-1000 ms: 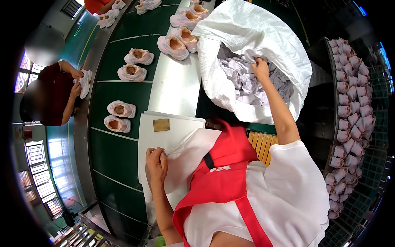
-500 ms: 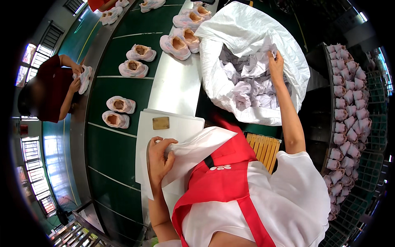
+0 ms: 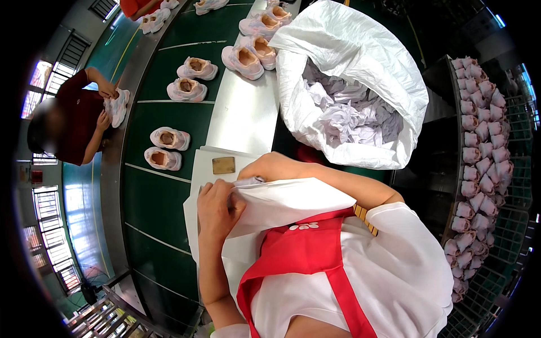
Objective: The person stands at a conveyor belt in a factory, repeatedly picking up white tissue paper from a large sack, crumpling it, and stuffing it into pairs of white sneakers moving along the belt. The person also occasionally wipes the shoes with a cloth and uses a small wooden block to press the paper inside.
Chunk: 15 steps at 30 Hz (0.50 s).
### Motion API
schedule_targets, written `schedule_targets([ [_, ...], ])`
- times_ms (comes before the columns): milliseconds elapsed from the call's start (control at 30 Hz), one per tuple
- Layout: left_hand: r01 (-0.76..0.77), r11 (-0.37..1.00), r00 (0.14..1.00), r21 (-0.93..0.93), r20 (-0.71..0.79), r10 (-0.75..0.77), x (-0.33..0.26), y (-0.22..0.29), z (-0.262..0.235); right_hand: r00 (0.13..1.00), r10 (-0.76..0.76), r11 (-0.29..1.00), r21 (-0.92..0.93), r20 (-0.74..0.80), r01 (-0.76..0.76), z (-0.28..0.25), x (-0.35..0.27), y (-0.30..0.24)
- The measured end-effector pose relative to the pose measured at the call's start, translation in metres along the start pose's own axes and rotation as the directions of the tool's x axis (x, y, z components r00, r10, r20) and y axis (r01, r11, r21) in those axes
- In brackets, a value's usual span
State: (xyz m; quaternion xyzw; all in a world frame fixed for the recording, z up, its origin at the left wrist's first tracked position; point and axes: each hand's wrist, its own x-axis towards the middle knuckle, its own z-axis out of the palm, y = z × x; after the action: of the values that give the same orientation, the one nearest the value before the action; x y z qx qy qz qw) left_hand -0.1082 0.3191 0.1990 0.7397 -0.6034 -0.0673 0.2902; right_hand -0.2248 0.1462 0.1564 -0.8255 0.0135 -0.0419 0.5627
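A white paper sheet [image 3: 293, 200] rises in front of my red apron, over a stack of white sheets [image 3: 196, 179] at the table edge. My left hand [image 3: 217, 205] is closed on the sheet's left part, fingers curled and thumb bent inward. Close beside it, my right hand [image 3: 267, 167] reaches in over the sheet's far edge. A greyish crumpled paper wad [image 3: 251, 181] peeks out under the right hand, whose fingertips are mostly hidden. A small brownish rectangular block [image 3: 224, 165] rests on the stack just beyond the hands.
Ahead to the right stands a white woven sack [image 3: 414, 107] with crumpled paper inside. Pastel shoes [image 3: 186, 89] stand in pairs on the green conveyor [image 3: 163, 217] and on a metal ledge [image 3: 236, 121]. A rack of shoes [image 3: 479, 169] is at right. Across the conveyor, a person [image 3: 84, 118] handles a shoe.
My right hand has left the sack and come back to the sheet beside my left hand, with a crumpled wad. The left hand's fingers have curled more tightly over the sheet.
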Motion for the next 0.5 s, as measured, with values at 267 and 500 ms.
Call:
schedule_targets([
  [267,0.317,0.946,0.936,0.069,-0.185,-0.300,-0.026,-0.021,-0.025,0.533,0.014,0.476,-0.463,-0.846,-0.748,-0.060,-0.114,0.075],
  [500,0.121,0.988,0.992,-0.093,-0.021,-0.124,-0.022,-0.008,-0.025,0.310,0.356,0.850,0.168,-0.882,-0.499,-0.116,-0.171,0.135],
])
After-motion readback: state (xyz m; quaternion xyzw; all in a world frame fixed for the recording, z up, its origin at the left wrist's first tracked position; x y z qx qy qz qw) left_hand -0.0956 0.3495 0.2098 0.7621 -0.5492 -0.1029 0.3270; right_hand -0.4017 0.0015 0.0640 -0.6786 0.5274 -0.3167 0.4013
